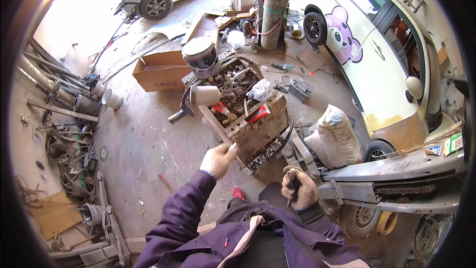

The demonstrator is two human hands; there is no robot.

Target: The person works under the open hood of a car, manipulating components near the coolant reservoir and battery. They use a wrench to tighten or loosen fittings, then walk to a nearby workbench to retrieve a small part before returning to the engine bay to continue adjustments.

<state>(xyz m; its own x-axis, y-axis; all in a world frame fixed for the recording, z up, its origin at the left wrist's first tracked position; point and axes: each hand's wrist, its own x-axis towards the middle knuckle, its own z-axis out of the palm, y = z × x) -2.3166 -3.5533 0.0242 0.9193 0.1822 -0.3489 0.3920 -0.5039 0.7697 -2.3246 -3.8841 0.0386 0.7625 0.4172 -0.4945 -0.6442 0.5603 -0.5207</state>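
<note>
My left hand (218, 162), in a pale knit glove, reaches to the near left corner of a metal workbench (258, 131). Its fingers are pinched together, with a small whitish bit at their tips that I cannot make out. My right hand (300, 189), in a dirtier glove, is closed around a slim dark metal tool (292, 181) in front of my body. On the bench lie a red-and-white tube (258, 114), a red bottle (221, 108), crumpled white paper (261, 90) and many jumbled metal parts. A dark-labelled bucket (201, 58) stands at its far left corner.
A cardboard box (161, 72) sits behind the bench. To the right are a full sack (338, 139), a grey metal beam (391, 168) and a pale car (367, 49). Pipes and scrap (64, 139) line the left wall. A concrete pillar (274, 12) stands beyond.
</note>
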